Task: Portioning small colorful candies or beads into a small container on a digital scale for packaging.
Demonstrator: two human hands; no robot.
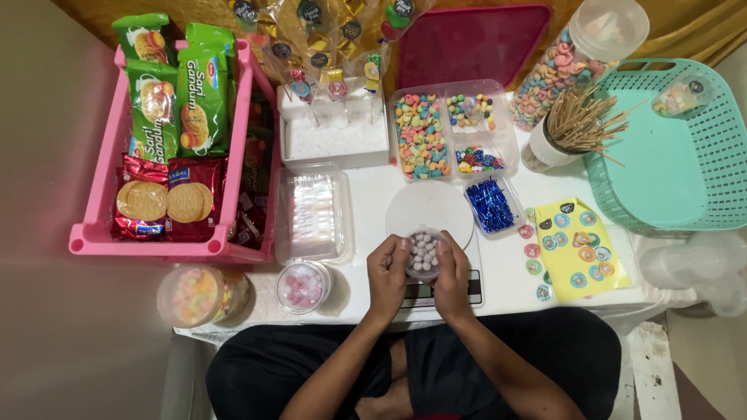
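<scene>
From the head camera, the left hand [387,268] and right hand [453,272] are cupping a small clear plastic cup of pale pink and white sweets [424,255] between curled fingers, just above a flat white digital scale [430,210] on the white worktop [373,194]. Both hands are pressing in on the cup's sides rather than spreading. Keeping the cup level and the grip even looks wise, lest sweets spill. A small round tub of pink sweets [302,287] is sitting just beside the left hand.
</scene>
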